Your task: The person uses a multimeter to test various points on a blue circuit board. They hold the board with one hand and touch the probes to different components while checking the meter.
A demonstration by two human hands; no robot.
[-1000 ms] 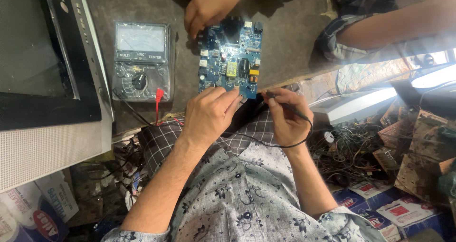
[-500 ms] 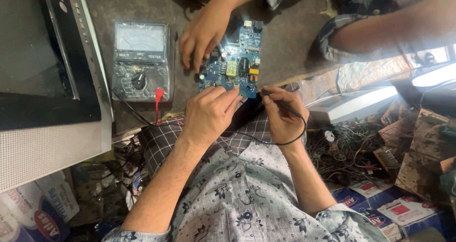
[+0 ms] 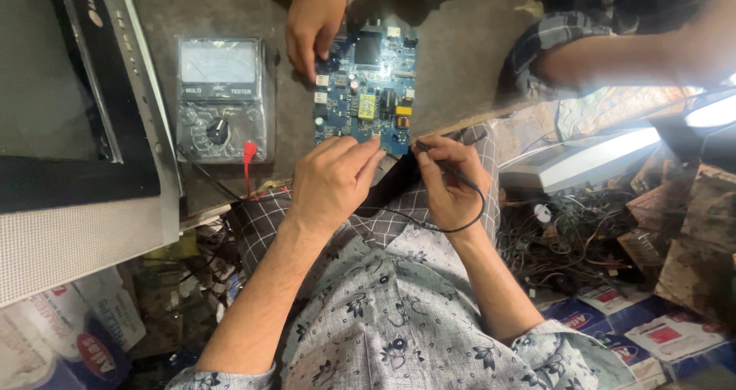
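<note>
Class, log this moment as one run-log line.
left hand: touching circuit board edge | right hand: holding black probe | multimeter: beside board

Blue-red boxes (image 3: 613,321) lower right

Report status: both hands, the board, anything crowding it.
Left hand pinching blue circuit board edge. Right hand gripping black probe. Another person's hand on board's far side.

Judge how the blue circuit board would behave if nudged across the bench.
The blue circuit board looks thin, flat and rigid, so it would probably slide rather than roll or tip. Its raised components seem fragile. The other person's hand resting on it likely steadies it.
</note>
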